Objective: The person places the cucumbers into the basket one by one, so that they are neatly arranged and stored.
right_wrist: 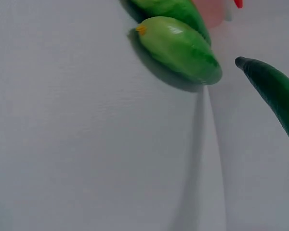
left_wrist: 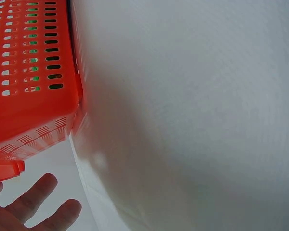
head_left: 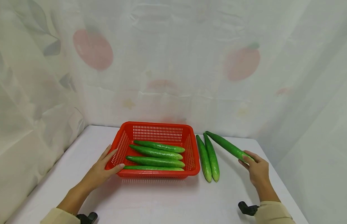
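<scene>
My right hand (head_left: 258,170) grips a long green cucumber (head_left: 227,145) by its pale end, and its darker end points to the back left. In the right wrist view that cucumber (right_wrist: 272,91) enters from the right edge, with only a sliver of the fingers showing. My left hand (head_left: 99,172) is at the left rim of a red plastic basket (head_left: 157,126), its fingers extended and thumb at the front corner. Several cucumbers (head_left: 155,161) lie crosswise inside the basket. Two more cucumbers (head_left: 204,160) lie side by side on the table, just right of the basket.
A white-covered table (head_left: 162,202) carries everything. Pale curtains (head_left: 173,62) printed with fruit hang behind it and along both sides. The basket's slotted wall (left_wrist: 29,57) fills the upper left of the left wrist view.
</scene>
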`<state>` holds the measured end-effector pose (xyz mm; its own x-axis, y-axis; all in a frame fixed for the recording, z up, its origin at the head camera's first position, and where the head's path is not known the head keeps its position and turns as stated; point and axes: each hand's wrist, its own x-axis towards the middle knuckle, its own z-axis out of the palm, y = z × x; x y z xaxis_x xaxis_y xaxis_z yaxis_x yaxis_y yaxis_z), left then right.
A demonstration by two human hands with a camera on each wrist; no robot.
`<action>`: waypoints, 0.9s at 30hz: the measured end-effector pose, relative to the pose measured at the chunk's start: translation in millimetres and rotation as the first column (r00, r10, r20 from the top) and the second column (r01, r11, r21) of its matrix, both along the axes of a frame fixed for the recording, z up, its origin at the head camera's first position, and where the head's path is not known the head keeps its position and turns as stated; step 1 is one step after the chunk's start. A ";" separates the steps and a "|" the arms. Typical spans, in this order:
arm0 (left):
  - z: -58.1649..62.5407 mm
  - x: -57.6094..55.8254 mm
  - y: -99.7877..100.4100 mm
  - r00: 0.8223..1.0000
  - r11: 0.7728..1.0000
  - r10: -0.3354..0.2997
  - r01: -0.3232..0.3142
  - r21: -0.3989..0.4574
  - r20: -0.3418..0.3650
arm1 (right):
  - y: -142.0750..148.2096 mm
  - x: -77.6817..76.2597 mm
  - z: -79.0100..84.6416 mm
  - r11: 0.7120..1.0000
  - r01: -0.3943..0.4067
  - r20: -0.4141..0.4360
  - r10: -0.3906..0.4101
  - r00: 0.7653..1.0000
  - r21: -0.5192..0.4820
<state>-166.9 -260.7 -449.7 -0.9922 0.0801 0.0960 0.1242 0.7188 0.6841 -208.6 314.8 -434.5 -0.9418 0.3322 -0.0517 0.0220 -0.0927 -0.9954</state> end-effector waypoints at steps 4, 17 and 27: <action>-0.1 0.0 0.0 1.000 1.000 0.001 -0.001 -0.002 0.002 | -1.1 0.8 11.0 0.999 -0.033 -0.045 0.032 0.998 -0.028; -0.2 -0.4 -0.4 1.000 1.000 0.000 0.000 -0.010 -0.004 | -9.4 4.7 42.6 0.963 -0.266 -0.207 0.251 0.946 -0.045; 0.4 0.1 0.6 1.000 1.000 0.005 -0.005 -0.016 -0.002 | -23.0 -1.8 63.1 0.917 -0.398 -0.291 0.374 0.881 -0.027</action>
